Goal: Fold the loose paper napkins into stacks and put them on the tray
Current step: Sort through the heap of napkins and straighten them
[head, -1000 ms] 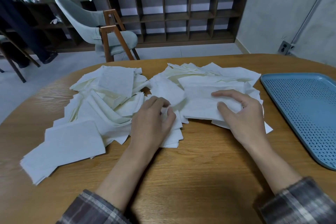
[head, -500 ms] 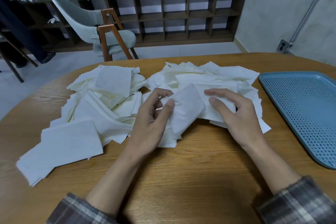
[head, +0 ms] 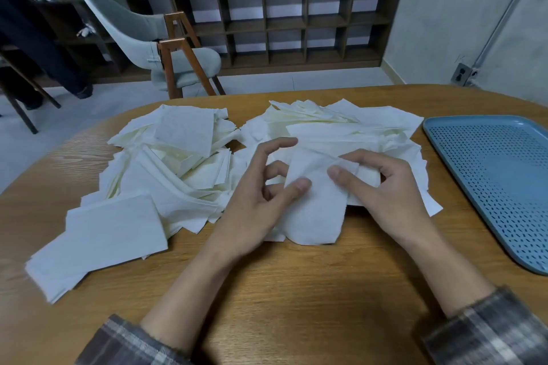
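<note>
Now the right hand (head: 385, 195) has joined the left hand (head: 252, 204) — both hands pinch the lifted napkin (head: 315, 216)

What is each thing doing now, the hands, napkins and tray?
Left hand, pinching the held napkin at its left edge.
Right hand, pinching that napkin's right side.
Held napkin, bent between both hands.
Loose napkins, heaped messily on the table.
Tray, flat on the table, no napkins showing.

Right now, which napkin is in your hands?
The napkin gripped by left hand and right hand; the others lie loose in heaps on the table.
</note>
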